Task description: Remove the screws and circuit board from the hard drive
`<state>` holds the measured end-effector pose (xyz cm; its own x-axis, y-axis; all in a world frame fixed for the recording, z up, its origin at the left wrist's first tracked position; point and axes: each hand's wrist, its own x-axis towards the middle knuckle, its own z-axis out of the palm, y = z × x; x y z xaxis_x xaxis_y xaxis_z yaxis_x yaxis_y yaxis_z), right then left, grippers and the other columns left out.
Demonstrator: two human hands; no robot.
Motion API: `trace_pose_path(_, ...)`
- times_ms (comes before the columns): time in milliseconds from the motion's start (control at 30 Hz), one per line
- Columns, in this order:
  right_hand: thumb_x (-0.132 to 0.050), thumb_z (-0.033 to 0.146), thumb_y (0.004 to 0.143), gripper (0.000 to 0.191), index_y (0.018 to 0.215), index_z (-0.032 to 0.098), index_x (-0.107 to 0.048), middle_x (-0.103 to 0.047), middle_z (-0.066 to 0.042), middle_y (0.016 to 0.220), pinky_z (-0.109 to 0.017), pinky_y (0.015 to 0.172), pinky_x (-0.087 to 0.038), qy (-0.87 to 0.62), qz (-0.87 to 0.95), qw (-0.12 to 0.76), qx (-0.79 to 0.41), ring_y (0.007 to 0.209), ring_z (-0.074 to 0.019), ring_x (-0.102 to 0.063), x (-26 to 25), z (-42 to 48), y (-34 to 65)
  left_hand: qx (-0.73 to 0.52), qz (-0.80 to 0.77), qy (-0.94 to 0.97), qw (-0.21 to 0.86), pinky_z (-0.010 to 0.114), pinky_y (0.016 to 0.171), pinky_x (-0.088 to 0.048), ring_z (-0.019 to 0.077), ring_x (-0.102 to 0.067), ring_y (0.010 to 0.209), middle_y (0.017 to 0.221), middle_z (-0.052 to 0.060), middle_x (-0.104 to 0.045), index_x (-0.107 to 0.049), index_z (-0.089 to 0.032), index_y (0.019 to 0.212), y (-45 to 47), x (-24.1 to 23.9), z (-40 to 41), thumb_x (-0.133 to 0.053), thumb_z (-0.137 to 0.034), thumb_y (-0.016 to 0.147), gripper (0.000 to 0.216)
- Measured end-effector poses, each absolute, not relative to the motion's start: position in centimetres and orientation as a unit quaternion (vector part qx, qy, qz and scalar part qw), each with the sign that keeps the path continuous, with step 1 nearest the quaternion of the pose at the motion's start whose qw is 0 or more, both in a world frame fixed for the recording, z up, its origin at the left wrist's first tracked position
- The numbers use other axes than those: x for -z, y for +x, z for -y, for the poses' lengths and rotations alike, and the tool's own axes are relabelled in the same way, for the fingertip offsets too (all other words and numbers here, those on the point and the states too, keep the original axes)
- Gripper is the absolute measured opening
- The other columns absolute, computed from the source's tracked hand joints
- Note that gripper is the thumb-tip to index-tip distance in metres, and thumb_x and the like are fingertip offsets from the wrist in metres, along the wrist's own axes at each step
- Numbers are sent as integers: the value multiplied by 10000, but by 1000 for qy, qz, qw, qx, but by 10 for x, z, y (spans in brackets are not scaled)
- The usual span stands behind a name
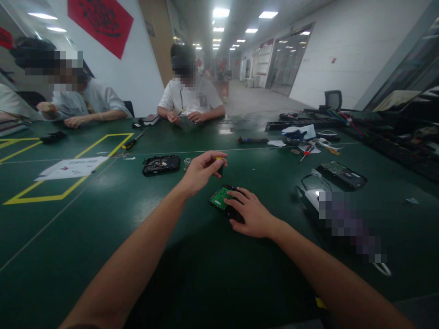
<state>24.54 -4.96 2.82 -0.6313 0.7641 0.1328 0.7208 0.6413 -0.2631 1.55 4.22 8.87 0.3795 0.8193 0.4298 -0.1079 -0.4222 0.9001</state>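
Green worktable, long office: drive under the right hand

Green table [164, 292] with yellow tape outlines; ceiling lights in rows behind. Two co-workers seated at the far side, hands at the tabletop.

Left hand [200, 173]: raised just beyond the drive, thumb and fingers pinched on a small yellow-and-black tool [220, 170], mostly hidden by the grip. Right hand [255, 214]: fingers spread, laid over the drive [220, 197], which lies on the table in front of the wearer, green circuit board up.

Nearby: small metal bits [187, 163] just beside the left hand; an opened drive [161, 165] left of them. Farther right, another drive [343, 175], board up, and a red-handled screwdriver [306, 153].
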Motion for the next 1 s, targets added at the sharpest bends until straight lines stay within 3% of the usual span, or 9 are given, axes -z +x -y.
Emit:
trace_pose_path(267,-665,467,909,666,1524,258,-516,-387,-113,1652,-661,1186,-310,-410,899,122,-91,1530,-441,-244,-27,49,245,-486,-251,654,523,293,755,-628,224,-676,1108,1205,110,-710,-687,-193,1232,17,-87,-44,-680,-400,969,335)
trace_pose_path(500,-657,472,916,664,1526,251,-516,-393,-115,1650,-665,1191,-303,-411,899,125,-87,1533,-440,-241,-25,49,245,-533,-294,659,443,217,585,-591,121,-644,746,888,6,-632,-591,-173,1006,21,-83,-46,-851,-353,826,364)
trace_pose_path(633,-656,482,916,663,1524,261,-515,-393,-106,1651,-660,1194,-300,-411,899,123,-87,1533,-434,-245,-25,49,245,-532,-284,667,436,186,554,-566,98,-615,711,875,-16,-586,-553,-183,979,22,-82,-45,-862,-314,813,374)
trace_pose_path(800,-658,475,914,669,1528,256,-510,-395,-110,1647,-651,1195,-304,-410,900,124,-85,1531,-432,-247,-25,49,245,-508,-263,691,441,209,603,-599,118,-626,786,937,12,-611,-617,-184,1126,19,-84,-45,-789,-316,888,321)
trace_pose_path(1000,-666,467,907,667,1522,254,-518,-400,-117,1643,-658,1187,-313,-410,899,126,-86,1529,-438,-247,-24,48,246,-480,-245,700,468,253,661,-637,226,-680,1089,1151,100,-696,-655,-197,1249,17,-89,-41,-644,-356,993,301)
